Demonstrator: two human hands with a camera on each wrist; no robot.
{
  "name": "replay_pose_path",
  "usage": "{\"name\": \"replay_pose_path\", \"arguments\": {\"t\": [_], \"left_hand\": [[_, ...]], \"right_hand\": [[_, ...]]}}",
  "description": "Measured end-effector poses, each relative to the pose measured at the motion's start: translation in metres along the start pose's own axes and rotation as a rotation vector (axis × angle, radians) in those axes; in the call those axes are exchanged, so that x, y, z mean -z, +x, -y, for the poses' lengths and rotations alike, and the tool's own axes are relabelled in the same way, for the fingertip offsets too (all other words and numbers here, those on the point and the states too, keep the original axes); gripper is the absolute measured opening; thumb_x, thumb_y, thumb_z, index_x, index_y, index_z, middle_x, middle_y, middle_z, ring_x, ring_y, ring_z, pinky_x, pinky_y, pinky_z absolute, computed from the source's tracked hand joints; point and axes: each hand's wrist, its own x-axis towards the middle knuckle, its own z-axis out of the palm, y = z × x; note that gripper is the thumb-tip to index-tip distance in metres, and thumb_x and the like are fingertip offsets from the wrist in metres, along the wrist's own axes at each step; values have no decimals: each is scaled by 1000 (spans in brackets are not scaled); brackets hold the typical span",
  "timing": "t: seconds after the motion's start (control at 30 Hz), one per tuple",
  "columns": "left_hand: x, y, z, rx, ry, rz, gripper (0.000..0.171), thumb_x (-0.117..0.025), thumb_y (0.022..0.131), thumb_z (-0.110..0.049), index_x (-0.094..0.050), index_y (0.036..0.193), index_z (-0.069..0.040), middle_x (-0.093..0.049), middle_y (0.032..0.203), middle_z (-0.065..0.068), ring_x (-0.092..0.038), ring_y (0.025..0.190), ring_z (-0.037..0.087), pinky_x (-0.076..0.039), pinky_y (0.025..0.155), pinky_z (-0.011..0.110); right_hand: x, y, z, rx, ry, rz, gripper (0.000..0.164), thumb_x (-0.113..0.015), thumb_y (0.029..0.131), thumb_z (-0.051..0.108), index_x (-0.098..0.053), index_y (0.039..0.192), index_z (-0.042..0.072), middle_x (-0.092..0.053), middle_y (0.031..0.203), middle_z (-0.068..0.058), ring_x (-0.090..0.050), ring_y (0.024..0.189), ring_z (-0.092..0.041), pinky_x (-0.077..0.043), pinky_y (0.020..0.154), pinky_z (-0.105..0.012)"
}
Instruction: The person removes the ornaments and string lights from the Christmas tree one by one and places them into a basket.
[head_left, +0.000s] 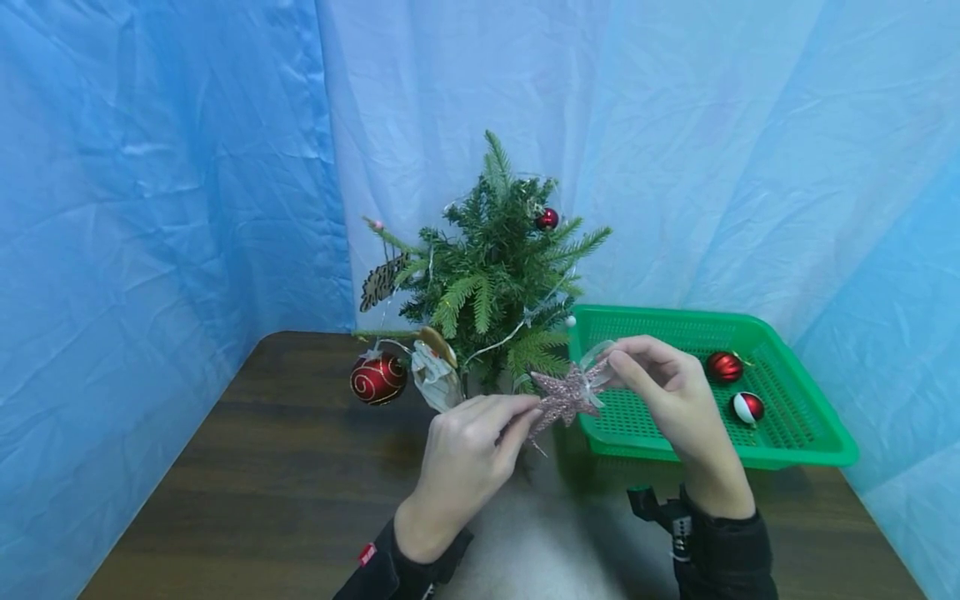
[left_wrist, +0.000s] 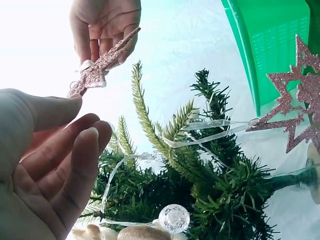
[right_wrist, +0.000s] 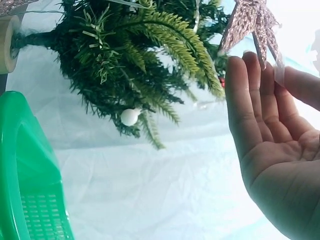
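At lower centre, left hand (head_left: 465,460) pinches glittery star (head_left: 562,397), right hand (head_left: 681,410) its ribbon (head_left: 588,387); nearby branches (head_left: 537,354) may snag ribbon.

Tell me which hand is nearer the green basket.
Right. The right hand overlaps the green basket in the head view; the left hand is left of it, across the pink star.

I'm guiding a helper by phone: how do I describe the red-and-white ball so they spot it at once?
Beside the small green artificial tree stands a green plastic mesh basket. Inside, towards the right, lies the small, shiny red-and-white ball. Its white part sets it apart from the glossy red ball behind it.
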Motion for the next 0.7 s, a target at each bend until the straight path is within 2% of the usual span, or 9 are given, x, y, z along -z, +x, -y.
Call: {"name": "replay_pose_path", "arguments": {"t": [0.3,0.6,0.7], "left_hand": [[-6,-2,-3,18,2,43,10,-76,93,-15,-78,103,-13,-77,96,-3,-71,81,9,-58,71,24],[-15,-3,-3,-33,35,48,14,-75,94,-15,-78,107,-14,-76,98,-4,-72,82,8,-57,69,22],[-18,-2,-3,-25,44,55,13,-74,95,-16,-78,107,-14,-76,98,-3,-72,83,9,-58,70,23]], "right_hand": [[5,-3,2,0,-30,10,16,-54,103,-3,-64,112,-10,-68,101,-16,-69,85,-18,-60,76,-30],[18,1,1,5,-36,21,15,-54,102,-4,-64,112,-10,-67,98,-13,-68,85,-20,-59,77,-27],[27,7,1,-17,-43,17,16,-54,103,-1,-63,113,-12,-67,99,-14,-68,86,-21,-59,79,-30]]}}
